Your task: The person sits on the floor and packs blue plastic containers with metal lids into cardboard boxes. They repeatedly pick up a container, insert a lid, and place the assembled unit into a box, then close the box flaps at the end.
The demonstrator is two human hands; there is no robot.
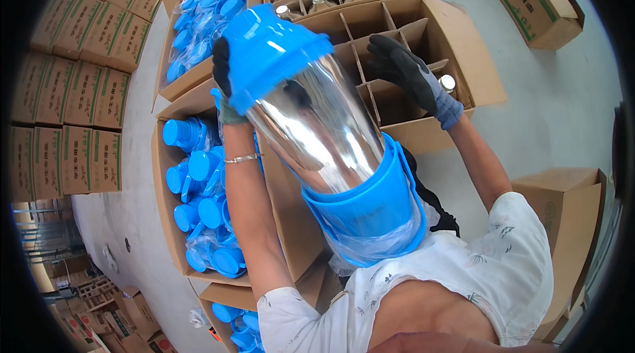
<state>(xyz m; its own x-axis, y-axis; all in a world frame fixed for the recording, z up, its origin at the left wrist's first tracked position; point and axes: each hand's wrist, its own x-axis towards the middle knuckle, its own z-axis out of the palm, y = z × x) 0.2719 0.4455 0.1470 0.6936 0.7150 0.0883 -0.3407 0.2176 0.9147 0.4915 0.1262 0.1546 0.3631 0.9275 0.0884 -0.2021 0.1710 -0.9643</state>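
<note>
My gloved left hand [223,72] grips the side of a blue plastic upper part [278,50], which has a narrower top and a flared rim. This part covers the upper end of a mirror-finished silver vacuum flask liner [322,124]. The liner's lower end sits in a blue plastic flask body [367,219] with a side handle and clear plastic film around its bottom, close against my shirt. My gloved right hand [409,72] is off the flask and holds nothing. It hovers above a divided carton [441,139], where one silver-topped liner [446,83] stands in a cell.
On the left are open cartons of blue plastic parts [203,164]. A carton of silver-topped liners [317,0] stands ahead. Printed cartons [84,90] are stacked at far left. More cardboard boxes stand at upper right [531,0] and lower right [555,204].
</note>
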